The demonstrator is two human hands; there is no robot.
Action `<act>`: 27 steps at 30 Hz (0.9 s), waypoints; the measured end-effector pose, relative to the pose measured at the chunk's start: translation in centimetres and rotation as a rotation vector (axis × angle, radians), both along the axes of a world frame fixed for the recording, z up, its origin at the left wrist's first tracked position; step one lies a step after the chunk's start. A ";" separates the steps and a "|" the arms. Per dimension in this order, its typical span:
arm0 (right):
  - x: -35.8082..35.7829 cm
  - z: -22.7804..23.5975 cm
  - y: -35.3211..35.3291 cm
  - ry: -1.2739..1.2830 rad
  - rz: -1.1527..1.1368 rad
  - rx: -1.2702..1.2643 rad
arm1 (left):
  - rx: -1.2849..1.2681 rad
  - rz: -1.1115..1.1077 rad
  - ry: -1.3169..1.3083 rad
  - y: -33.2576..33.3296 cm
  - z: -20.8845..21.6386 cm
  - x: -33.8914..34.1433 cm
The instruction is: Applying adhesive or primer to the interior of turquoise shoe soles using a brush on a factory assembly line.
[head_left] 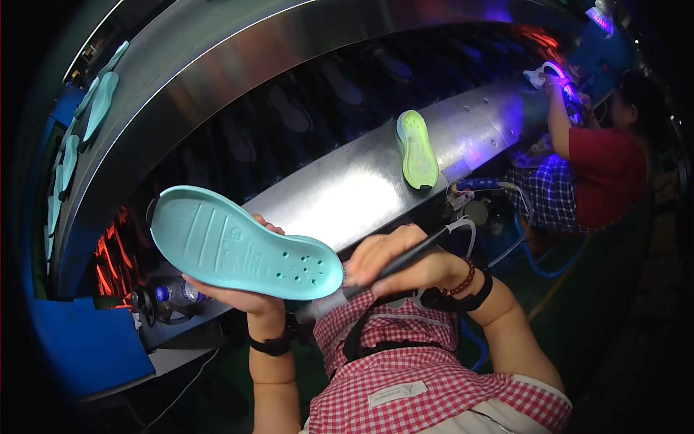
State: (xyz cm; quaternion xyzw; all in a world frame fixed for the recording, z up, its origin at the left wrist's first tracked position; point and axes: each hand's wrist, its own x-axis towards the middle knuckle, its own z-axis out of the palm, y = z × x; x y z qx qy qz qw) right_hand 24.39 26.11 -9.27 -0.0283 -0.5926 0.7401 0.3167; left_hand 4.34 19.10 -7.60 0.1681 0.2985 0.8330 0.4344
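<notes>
A teal shoe sole [238, 246] lies across my left hand [249, 296], its ridged and dotted face turned up. The fingers of that hand wrap round its far and near edges. My right hand [405, 264] is closed on a brush [418, 251] with a black handle and a white tube at its upper end. The brush's pale, blurred tip is beside the sole's right end, at its lower edge. Whether it touches the sole I cannot tell. On the metal ledge ahead rests a yellow-green shoe sole [419, 152], apart from both hands.
Beyond the metal ledge [325, 199], dark shoe parts sit in a shadowed curved machine [217, 79]. More teal soles [101, 105] line its far left. A bottle [177, 295] stands near the blue box [87, 347]. Another person [607, 170] works at right under purple light, near blue hoses [542, 273].
</notes>
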 end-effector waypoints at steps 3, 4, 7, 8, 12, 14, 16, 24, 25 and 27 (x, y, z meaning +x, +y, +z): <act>-0.2 -0.9 -0.2 -0.117 -0.086 -0.098 | 0.124 -0.171 0.089 0.0 -0.2 -0.6; -0.3 -1.2 -0.5 -0.102 -0.091 -0.197 | 0.047 -0.115 -0.017 0.0 0.0 -0.5; -1.0 -1.0 -2.0 -0.060 -0.086 -0.471 | 0.031 -0.131 -0.135 -0.8 0.1 2.0; -1.4 -0.8 -2.4 -0.055 -0.121 -0.508 | 0.120 -0.230 -0.241 -1.2 -0.5 3.3; -0.6 1.0 -2.2 -0.221 -0.055 -0.027 | 0.054 -0.487 -0.245 -2.4 -4.1 1.1; 0.4 1.9 -1.0 -0.187 0.145 0.082 | -0.040 -0.536 -0.119 -3.1 -4.8 -0.8; 0.7 2.3 -0.6 -0.196 0.072 0.097 | -0.131 -0.629 0.078 -2.6 -3.9 -0.9; 1.6 2.9 0.9 -0.156 0.294 0.376 | -0.423 -0.921 -0.008 -2.3 -2.4 -2.0; 1.7 3.1 1.0 -0.104 0.271 0.355 | -0.439 -0.939 -0.002 -2.5 -2.1 -2.0; 1.7 2.7 1.6 -0.137 0.125 0.389 | -0.397 -0.947 0.005 -2.4 -0.7 -1.6</act>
